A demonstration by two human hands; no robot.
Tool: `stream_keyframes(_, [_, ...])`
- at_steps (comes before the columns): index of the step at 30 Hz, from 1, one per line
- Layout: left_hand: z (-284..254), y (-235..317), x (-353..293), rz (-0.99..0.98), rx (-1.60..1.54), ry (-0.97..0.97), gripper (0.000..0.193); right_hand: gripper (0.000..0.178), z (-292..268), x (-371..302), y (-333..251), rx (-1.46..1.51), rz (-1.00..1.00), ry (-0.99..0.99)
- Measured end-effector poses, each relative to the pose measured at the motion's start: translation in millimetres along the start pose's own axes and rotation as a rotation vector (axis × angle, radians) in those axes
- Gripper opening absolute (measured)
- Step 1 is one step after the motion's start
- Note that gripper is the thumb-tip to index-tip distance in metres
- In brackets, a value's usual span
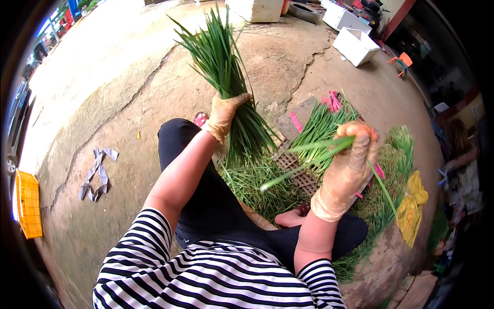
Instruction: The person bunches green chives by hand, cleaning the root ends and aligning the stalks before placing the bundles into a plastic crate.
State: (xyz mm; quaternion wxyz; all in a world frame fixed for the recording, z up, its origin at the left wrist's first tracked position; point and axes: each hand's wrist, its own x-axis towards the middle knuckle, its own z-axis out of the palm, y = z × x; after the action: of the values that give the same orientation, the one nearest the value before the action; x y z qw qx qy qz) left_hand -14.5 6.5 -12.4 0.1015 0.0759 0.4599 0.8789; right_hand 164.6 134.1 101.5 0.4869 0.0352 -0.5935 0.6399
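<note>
1. Your left hand (224,114) is clenched round the chive bundle (226,77) — long axis upright, tips fanning away from you.
2. Your right hand (352,165) pinches loose chive stalks (309,159) — lying crosswise, pointing left toward the bundle.

Daylight falls on an outdoor yard of bare, brownish concrete ground (128,103), split by long cracks (118,110) that run toward the far edge. 2 white foam boxes (355,45) stand open at the upper right beside a dark tyre (304,11). A grey strip of cloth (96,172) lies crumpled at the left, near a yellow plastic crate (28,203). Flat paving bricks (419,288) sit at the lower right.
</note>
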Motion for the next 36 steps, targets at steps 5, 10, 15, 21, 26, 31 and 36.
stream_keyframes(5, [-20.2, 18.1, 22.1, 0.052, -0.129, 0.184, 0.01, 0.025, -49.5, -65.7, 27.0, -0.226, 0.254, -0.192])
stream_keyframes(10, [-32.2, 17.2, 29.2, 0.027, -0.181, 0.219, 0.03, 0.047, -67.5, -128.4, 95.7, -1.254, 0.201, -1.087])
stream_keyframes(15, [-35.2, 10.0, 34.3, -0.053, -0.223, 0.306, 0.01, 0.032, -8.3, -109.8, 126.9, -0.361, 0.407, -0.391])
stream_keyframes(21, [-27.1, 10.2, 23.0, -0.022, -0.287, 0.294, 0.009, 0.02, 35.3, -94.0, 142.1, 0.23, 0.912, -0.032])
stream_keyframes(26, [-45.2, 4.3, 33.3, -0.083, -0.379, 0.222, 0.01, 0.014, 28.8, -116.9, 147.8, 0.205, 0.811, 0.015])
stream_keyframes(31, [-41.0, -2.1, 34.6, -0.089, -0.462, 0.243, 0.009, 0.016, 23.2, -119.3, 140.4, 0.277, 0.858, 0.214])
stream_keyframes(36, [-37.4, -0.4, 29.5, -0.101, -0.363, 0.207, 0.009, 0.026, 21.3, -108.7, 133.0, 0.086, 0.755, 0.047])
